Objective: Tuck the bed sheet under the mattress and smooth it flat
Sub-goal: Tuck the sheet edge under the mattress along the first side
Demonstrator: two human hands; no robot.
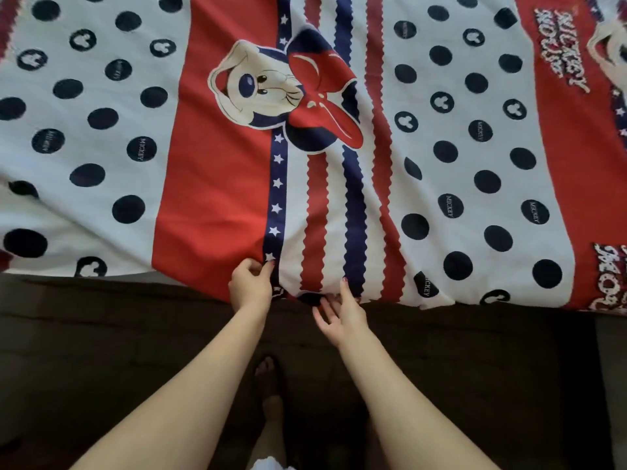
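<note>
A red, white and navy bed sheet (217, 184) with a cartoon mouse print, dots and wavy stripes covers the bed across the upper part of the view. Its near hem hangs over the dark brown side of the mattress (118, 334). My left hand (249, 283) pinches the hem at the starred navy band, fingers curled into the cloth. Just to the right, my right hand (341, 312) has spread fingers touching the hem by a navy wavy stripe, without gripping it. Folds run up the sheet from both hands.
The hem hangs unevenly, higher at the left (84, 271) and lower at the right (509, 298). My bare foot (269, 381) stands on the dark floor below the bed's edge. A grey strip (610, 368) shows at the far right.
</note>
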